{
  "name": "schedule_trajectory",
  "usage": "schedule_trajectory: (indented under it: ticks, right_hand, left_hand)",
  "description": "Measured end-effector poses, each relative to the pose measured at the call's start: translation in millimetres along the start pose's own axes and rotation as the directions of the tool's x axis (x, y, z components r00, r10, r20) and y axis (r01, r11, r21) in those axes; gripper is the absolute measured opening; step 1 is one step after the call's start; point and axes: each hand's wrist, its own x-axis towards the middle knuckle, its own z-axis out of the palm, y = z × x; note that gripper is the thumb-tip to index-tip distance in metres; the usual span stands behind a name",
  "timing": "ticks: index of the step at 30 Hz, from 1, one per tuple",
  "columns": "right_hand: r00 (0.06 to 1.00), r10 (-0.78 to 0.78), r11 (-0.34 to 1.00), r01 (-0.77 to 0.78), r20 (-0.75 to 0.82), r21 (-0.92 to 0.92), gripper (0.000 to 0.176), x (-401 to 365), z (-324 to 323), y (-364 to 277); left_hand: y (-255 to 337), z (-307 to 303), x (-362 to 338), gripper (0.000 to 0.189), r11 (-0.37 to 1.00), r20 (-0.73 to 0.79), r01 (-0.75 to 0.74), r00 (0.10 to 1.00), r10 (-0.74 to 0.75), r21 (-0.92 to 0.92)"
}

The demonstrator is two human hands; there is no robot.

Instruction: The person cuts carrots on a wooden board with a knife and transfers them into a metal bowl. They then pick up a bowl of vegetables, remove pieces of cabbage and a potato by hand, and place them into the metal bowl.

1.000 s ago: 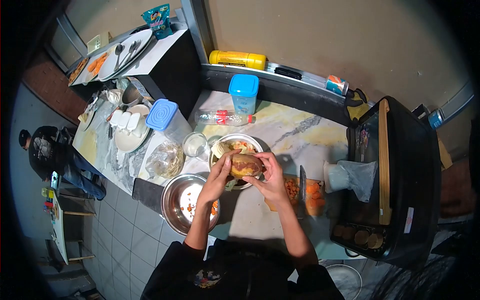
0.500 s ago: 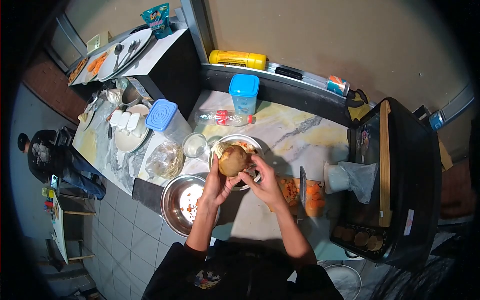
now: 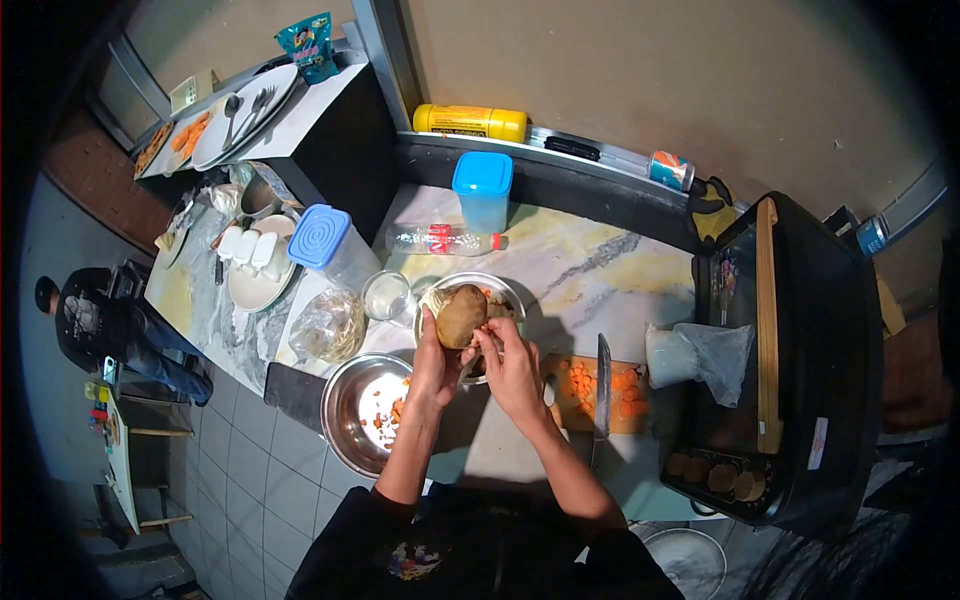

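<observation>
A large brown potato [image 3: 461, 318] is held up over a round bowl [image 3: 497, 279] with pale and orange bits inside. My left hand [image 3: 430, 370] is closed around its lower left side. Fingers of my right hand [image 3: 511, 372] pinch at the potato's lower right edge; whether a strip of skin is between them is too small to tell. Left of my wrists stands a steel bowl [image 3: 343, 402] with orange pieces in it. On my right, chopped carrots [image 3: 630, 385] lie on an orange-brown board, and a knife [image 3: 603, 385] lies across it.
A plastic bottle [image 3: 440, 239], a blue-lidded tub [image 3: 483, 190], another lidded container [image 3: 335, 245], a glass [image 3: 387, 294] and a bagged item [image 3: 328, 325] stand behind. A black oven-like box [image 3: 820, 370] bounds the right. Another person [image 3: 95, 320] stands far left.
The potato has turned and tilted more upright in my left hand. My right hand has moved slightly down and left, its fingers now pinched together at the potato's lower edge.
</observation>
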Motion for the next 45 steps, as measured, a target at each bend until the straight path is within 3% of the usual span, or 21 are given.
schedule_trajectory:
  ticks: [7, 11, 14, 16, 19, 22, 26, 28, 35, 37, 40, 44, 45]
  right_hand:
    - [0.997, 0.056, 0.937, -0.072, 0.056, 0.341, 0.024, 7.1, 3.7, 14.3]
    - [0.991, 0.081, 0.914, -0.116, 0.105, 0.388, 0.031, 8.6, 6.9, 23.3]
    - [0.997, 0.035, 0.886, -0.066, 0.075, 0.458, 0.026, 12.0, 6.7, 23.0]
    - [0.994, 0.047, 0.798, -0.094, 0.095, 0.595, 0.027, 13.0, 8.8, 31.7]
    - [0.967, 0.107, 0.726, -0.235, 0.231, 0.646, 0.027, 10.9, 5.3, 39.8]
    - [0.951, 0.103, 0.68, -0.281, 0.292, 0.677, 0.024, 11.0, 5.4, 42.5]
    - [0.961, 0.103, 0.622, -0.264, 0.257, 0.737, 0.024, 11.6, 11.0, 42.9]
    - [0.944, 0.167, 0.574, -0.327, 0.284, 0.751, 0.024, 14.0, 13.5, 50.4]
    - [0.899, 0.191, 0.378, -0.438, 0.394, 0.816, 0.026, 17.6, 12.9, 60.3]
    - [0.893, 0.204, 0.329, -0.448, 0.4, 0.832, 0.025, 19.1, 12.4, 59.0]
    - [0.878, 0.193, 0.268, -0.476, 0.438, 0.837, 0.024, 20.8, 13.5, 68.8]
    - [0.886, 0.193, 0.279, -0.461, 0.42, 0.843, 0.023, 21.9, 12.3, 68.3]
    - [0.891, 0.204, 0.385, -0.454, 0.406, 0.803, 0.023, 24.1, 10.5, 61.6]
  left_hand:
    - [-1.5, -9.4, 5.0, 0.061, 0.997, -0.013, 0.013, 1.0, -0.012, 0.08]
    - [-0.8, -4.2, 3.7, 0.061, 0.996, -0.053, 0.021, 0.998, -0.016, 0.086]
    - [-3.5, -14.3, 11.3, 0.06, 0.99, 0.043, -0.049, 0.998, 0.044, 0.13]
    - [2.7, -3.9, 6.4, 0.06, 0.982, -0.003, -0.068, 0.998, 0.069, 0.176]
    - [6.5, -4.6, 6.0, 0.061, 0.988, 0.028, -0.048, 0.999, 0.045, 0.145]
    - [6.3, -10.0, 8.8, 0.069, 0.985, 0.093, -0.054, 0.995, 0.039, 0.165]
    - [9.8, -8.2, 3.2, 0.07, 0.948, 0.137, -0.125, 0.987, 0.088, 0.291]
    - [8.0, -4.3, 2.5, 0.068, 0.887, 0.101, -0.223, 0.975, 0.199, 0.404]
    - [3.5, -14.8, 8.1, 0.064, 0.879, 0.177, -0.255, 0.964, 0.199, 0.403]
    - [1.8, -8.2, 8.0, 0.051, 0.881, 0.137, -0.307, 0.952, 0.275, 0.36]
    - [1.7, -2.6, 6.6, 0.051, 0.879, 0.087, -0.307, 0.951, 0.296, 0.365]
    - [2.5, -11.0, 11.6, 0.051, 0.86, 0.093, -0.314, 0.949, 0.302, 0.403]
    - [2.2, -12.2, 13.4, 0.051, 0.817, 0.122, -0.37, 0.927, 0.354, 0.443]
